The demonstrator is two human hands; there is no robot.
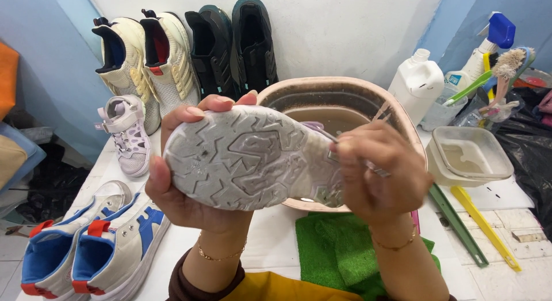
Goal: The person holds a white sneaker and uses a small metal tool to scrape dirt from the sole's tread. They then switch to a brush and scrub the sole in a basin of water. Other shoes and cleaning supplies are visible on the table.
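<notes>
My left hand [184, 197] grips a small white shoe [247, 157] turned sole-up, with thumb and fingers wrapped round its heel end. The grey tread is dirty and faces me. My right hand [379, 174] holds a thin metal pick [376, 169] against the toe end of the sole. Both hands hover in front of a pink basin [414, 134] of murky brown water [339, 118].
A matching small white shoe [129, 137] stands at left, with cream sneakers [146, 59] and black shoes [233, 45] against the wall and blue-and-white high-tops [92, 243] near the left front. A green cloth [333, 249] lies below. A white jug [417, 82], spray bottle [489, 48], brushes [503, 68] and plastic tub [468, 157] stand at right.
</notes>
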